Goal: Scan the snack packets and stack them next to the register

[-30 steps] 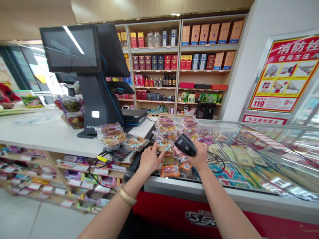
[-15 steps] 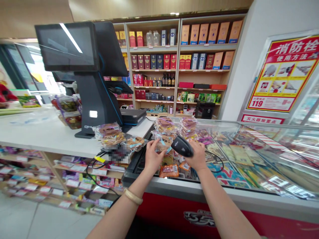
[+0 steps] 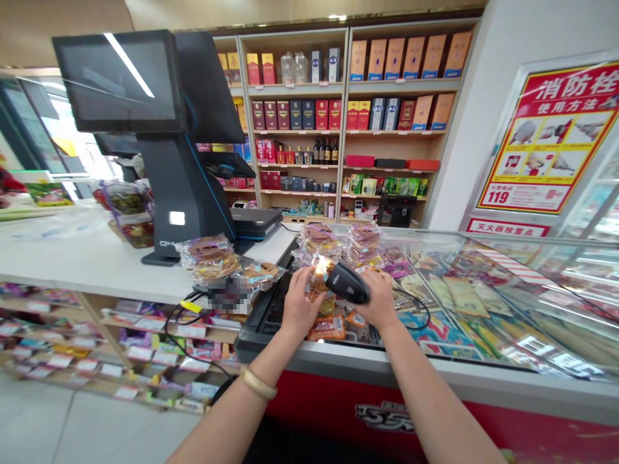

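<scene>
A black handheld barcode scanner [image 3: 347, 283] is gripped in my right hand [image 3: 381, 299], its head pointing left. Bright light from it falls on a clear-wrapped snack packet [image 3: 319, 276], which my left hand [image 3: 300, 303] holds between thumb and fingers. Part of that packet is hidden behind the scanner and my fingers. Stacks of similar packets, a left stack [image 3: 316, 237] and a right stack [image 3: 363, 240], rise just behind. Below my left hand lies an orange snack packet [image 3: 327, 327] on the glass-topped counter [image 3: 488, 341]. The scanner's cable [image 3: 425, 309] loops to the right.
On the white counter [image 3: 62, 258] at left stands a point-of-sale terminal [image 3: 167, 187]. More wrapped snack packets [image 3: 207, 254] are piled before it, and a packaged fruit basket [image 3: 133, 209] sits behind. Shelves of boxes and bottles [image 3: 294, 116] line the back wall.
My left hand has gone from resting spread on the packet to gripping it and lifting its near side. The scanner has shifted slightly left, and its light now shines on the packet.
</scene>
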Tool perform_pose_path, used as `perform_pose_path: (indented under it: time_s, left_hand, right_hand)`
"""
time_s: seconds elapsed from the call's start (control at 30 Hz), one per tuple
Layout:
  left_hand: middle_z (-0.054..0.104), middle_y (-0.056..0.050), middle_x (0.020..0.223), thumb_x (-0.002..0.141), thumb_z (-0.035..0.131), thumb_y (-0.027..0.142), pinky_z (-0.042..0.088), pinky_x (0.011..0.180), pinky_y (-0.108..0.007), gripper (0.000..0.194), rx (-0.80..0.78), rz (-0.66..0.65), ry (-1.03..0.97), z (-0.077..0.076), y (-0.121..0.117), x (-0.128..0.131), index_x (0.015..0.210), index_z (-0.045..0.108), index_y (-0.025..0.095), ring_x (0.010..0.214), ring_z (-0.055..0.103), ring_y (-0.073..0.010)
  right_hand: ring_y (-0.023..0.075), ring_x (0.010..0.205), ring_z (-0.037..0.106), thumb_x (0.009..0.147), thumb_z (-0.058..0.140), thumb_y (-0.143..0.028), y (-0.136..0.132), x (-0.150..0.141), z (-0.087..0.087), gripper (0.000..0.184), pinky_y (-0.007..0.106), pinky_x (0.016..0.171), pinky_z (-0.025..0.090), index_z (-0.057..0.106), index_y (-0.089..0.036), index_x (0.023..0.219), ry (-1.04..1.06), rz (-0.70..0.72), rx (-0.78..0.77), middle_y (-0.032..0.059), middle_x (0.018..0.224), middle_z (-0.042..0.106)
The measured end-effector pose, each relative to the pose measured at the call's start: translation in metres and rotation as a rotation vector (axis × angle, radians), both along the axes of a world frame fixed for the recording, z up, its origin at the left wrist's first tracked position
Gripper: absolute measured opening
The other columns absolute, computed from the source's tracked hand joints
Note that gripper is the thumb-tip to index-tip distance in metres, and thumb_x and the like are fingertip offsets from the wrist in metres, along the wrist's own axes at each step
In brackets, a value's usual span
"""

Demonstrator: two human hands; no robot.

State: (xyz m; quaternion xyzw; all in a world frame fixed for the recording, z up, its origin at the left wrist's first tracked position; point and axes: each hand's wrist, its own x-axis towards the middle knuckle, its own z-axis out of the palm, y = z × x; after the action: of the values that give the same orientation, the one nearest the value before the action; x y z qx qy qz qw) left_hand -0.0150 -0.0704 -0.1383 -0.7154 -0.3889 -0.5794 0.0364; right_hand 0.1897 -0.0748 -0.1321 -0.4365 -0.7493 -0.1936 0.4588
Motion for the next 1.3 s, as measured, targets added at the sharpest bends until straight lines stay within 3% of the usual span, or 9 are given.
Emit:
perform_pose_path:
  time_s: [0.23,0.4,0.57,0.7,0.8,0.9,1.03,1.17,1.3]
  left_hand:
    - [0.060,-0.009,0.122,0.073,0.072,0.020,0.050,0.098,-0.040,0.056,-0.095,0.017,-0.159,0.006,0.002,-0.011,0.127,0.054,0.023,0.116,0.059,-0.0247]
    - [0.061,-0.012,0.121,0.073,0.073,0.034,0.051,0.095,-0.038,0.056,-0.174,0.244,-0.278,0.030,0.020,-0.069,0.124,0.058,0.018,0.110,0.062,-0.0251]
    - [0.066,-0.016,0.108,0.073,0.069,0.041,0.045,0.099,-0.044,0.048,-0.330,0.570,-0.072,0.049,0.030,-0.123,0.111,0.068,0.011,0.109,0.059,-0.0317]
    - [0.061,-0.018,0.114,0.082,0.059,0.045,0.043,0.095,-0.048,0.038,-0.308,0.744,0.139,0.044,0.020,-0.125,0.100,0.075,0.016,0.109,0.055,-0.0354]
    - [0.059,-0.018,0.115,0.086,0.054,0.045,0.040,0.093,-0.052,0.037,-0.233,0.822,0.162,0.040,0.010,-0.117,0.101,0.075,0.018,0.110,0.052,-0.0376]
    - [0.058,-0.017,0.114,0.086,0.054,0.040,0.039,0.094,-0.052,0.036,-0.134,0.768,0.099,0.042,0.009,-0.109,0.106,0.073,0.018,0.109,0.052,-0.0356]
    - [0.058,-0.013,0.110,0.083,0.058,0.039,0.041,0.099,-0.046,0.038,-0.023,0.469,0.025,0.059,0.027,-0.091,0.114,0.068,0.019,0.107,0.055,-0.0289]
    - [0.059,-0.015,0.118,0.076,0.066,0.043,0.046,0.095,-0.039,0.059,-0.252,0.181,-0.067,0.081,0.063,-0.058,0.128,0.057,0.015,0.106,0.060,-0.0256]
    - [0.057,-0.022,0.130,0.076,0.067,0.047,0.044,0.100,-0.041,0.075,-0.486,0.131,-0.053,0.098,0.097,-0.027,0.137,0.046,0.007,0.120,0.056,-0.0303]
  right_hand:
    - [0.0221,0.085,0.057,0.078,0.061,-0.038,0.004,0.003,-0.005,0.027,0.035,0.080,0.031,0.063,-0.019,0.098,0.038,-0.026,0.026,0.0057,0.086,0.065]
    - [0.0219,0.085,0.057,0.076,0.061,-0.035,0.005,0.004,-0.006,0.024,0.035,0.079,0.031,0.063,-0.019,0.094,0.053,-0.032,0.016,0.0048,0.085,0.064]
    - [0.0218,0.082,0.056,0.076,0.059,-0.033,0.004,0.002,-0.004,0.020,0.035,0.078,0.030,0.062,-0.021,0.092,0.060,-0.046,0.034,0.0044,0.081,0.064]
    - [0.0215,0.081,0.055,0.076,0.059,-0.032,0.004,0.002,-0.004,0.016,0.035,0.077,0.030,0.062,-0.020,0.087,0.055,-0.055,0.048,0.0044,0.080,0.063]
    - [0.0211,0.082,0.056,0.077,0.058,-0.032,0.004,0.003,-0.006,0.018,0.035,0.078,0.030,0.062,-0.020,0.090,0.063,-0.050,0.056,0.0045,0.082,0.064]
    - [0.0217,0.085,0.057,0.077,0.059,-0.032,0.004,0.002,-0.006,0.020,0.035,0.079,0.030,0.063,-0.020,0.093,0.073,-0.045,0.069,0.0048,0.085,0.065]
    - [0.0225,0.086,0.057,0.076,0.059,-0.031,0.004,0.001,-0.005,0.020,0.035,0.079,0.031,0.062,-0.020,0.092,0.087,-0.053,0.073,0.0053,0.084,0.065]
    - [0.0227,0.086,0.057,0.074,0.060,-0.031,0.004,0.001,-0.004,0.021,0.035,0.079,0.031,0.062,-0.021,0.092,0.094,-0.075,0.060,0.0053,0.085,0.065]
    - [0.0213,0.085,0.058,0.076,0.059,-0.030,0.003,0.001,-0.004,0.019,0.035,0.080,0.031,0.062,-0.020,0.092,0.103,-0.072,0.044,0.0052,0.087,0.066]
